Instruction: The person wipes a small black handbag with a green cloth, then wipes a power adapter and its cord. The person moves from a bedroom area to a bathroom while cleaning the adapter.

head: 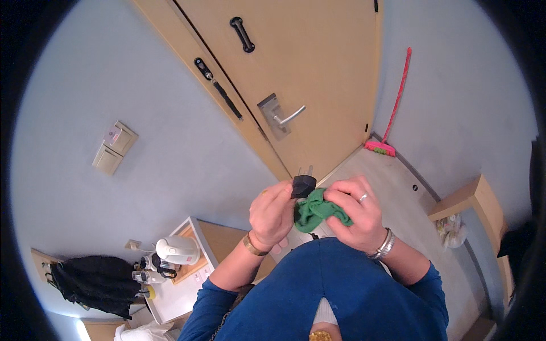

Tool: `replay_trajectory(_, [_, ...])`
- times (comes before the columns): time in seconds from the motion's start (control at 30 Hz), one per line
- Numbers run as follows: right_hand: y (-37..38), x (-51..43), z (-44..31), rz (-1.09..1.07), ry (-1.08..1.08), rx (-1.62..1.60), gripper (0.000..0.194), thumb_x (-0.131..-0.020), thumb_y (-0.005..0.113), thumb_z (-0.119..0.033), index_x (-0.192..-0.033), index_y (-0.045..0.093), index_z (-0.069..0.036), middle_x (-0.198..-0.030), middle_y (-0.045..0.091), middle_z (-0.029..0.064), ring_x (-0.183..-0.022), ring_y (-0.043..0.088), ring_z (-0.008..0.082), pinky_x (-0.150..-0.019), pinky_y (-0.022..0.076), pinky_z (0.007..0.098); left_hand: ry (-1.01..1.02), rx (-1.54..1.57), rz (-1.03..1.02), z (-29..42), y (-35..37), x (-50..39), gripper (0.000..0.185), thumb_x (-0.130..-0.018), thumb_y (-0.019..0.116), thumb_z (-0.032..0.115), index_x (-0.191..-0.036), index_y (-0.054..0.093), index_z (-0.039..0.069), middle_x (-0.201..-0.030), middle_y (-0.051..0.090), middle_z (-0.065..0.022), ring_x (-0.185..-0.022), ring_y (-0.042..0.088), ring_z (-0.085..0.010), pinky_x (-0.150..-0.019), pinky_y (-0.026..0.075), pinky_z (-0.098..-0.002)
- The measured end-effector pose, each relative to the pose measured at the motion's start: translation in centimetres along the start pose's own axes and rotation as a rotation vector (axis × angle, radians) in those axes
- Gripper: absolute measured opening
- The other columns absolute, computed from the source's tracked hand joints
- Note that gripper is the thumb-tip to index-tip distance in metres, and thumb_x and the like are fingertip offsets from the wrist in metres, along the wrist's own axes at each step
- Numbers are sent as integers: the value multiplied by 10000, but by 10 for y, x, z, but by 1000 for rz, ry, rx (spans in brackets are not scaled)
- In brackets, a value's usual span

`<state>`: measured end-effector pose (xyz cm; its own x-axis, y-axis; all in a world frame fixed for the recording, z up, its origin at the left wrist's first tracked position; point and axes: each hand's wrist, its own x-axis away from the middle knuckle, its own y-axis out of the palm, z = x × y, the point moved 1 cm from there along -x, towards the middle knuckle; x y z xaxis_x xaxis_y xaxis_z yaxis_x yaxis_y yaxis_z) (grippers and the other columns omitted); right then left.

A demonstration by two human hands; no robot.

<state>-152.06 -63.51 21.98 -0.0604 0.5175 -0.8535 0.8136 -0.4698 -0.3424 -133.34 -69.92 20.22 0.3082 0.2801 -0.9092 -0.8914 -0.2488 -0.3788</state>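
Note:
A black power plug (pixel 303 186) with metal prongs pointing away from me is held in my left hand (pixel 271 213), between thumb and fingers. Just right of it, my right hand (pixel 358 213) grips a crumpled green cloth (pixel 322 209). The cloth lies against the underside of the plug and beside my left fingers. Most of the plug's cord is hidden behind my hands and body.
Ahead stands a wooden door (pixel 315 64) with a metal lever handle (pixel 292 115). A pink broom (pixel 380 148) leans in the corner. At lower left, a white electric kettle (pixel 178 250) stands on a tray near black clothing (pixel 94 281). A wooden-edged unit (pixel 458 198) is at right.

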Motion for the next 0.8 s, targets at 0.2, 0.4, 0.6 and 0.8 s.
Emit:
replay_trajectory(0.2, [-13, -7, -11, -7, -7, 59, 428, -644, 748, -85, -1057, 654, -20, -1049, 595, 116, -859, 580, 289, -740, 494, 385, 110, -22, -93, -1, 3, 2, 366, -643, 712, -83, -1002, 647, -49, -959, 685, -198, -651, 644, -283, -530, 508, -333])
replay_trajectory(0.4, [-3, -1, -2, -4, 21, 118, 405, -633, 746, -73, -1025, 656, -21, -1016, 590, 114, -847, 579, 302, -726, 503, 387, 57, -11, -139, -3, 3, -1, 347, -707, 730, -23, -1041, 635, -46, -940, 677, -206, -679, 641, -292, -591, 518, -336])
replay_trajectory(0.6, [-12, 15, 0, -87, 122, 58, 410, -639, 729, -83, -1039, 667, -24, -1027, 595, 114, -835, 579, 288, -714, 503, 385, -900, 730, 146, -6, 10, -7, 131, -909, 650, 19, -1035, 617, 11, -928, 689, -78, -670, 574, -117, -596, 480, -267])
replay_trajectory(0.8, [5, -13, -4, 2, -56, 301, 486, -659, 731, -116, -1135, 667, -41, -1124, 574, 106, -889, 563, 276, -750, 494, 386, -1315, 1170, 148, 2, 22, -15, 135, -941, 613, 79, -1068, 629, 36, -977, 682, -55, -834, 623, -120, -739, 515, -261])
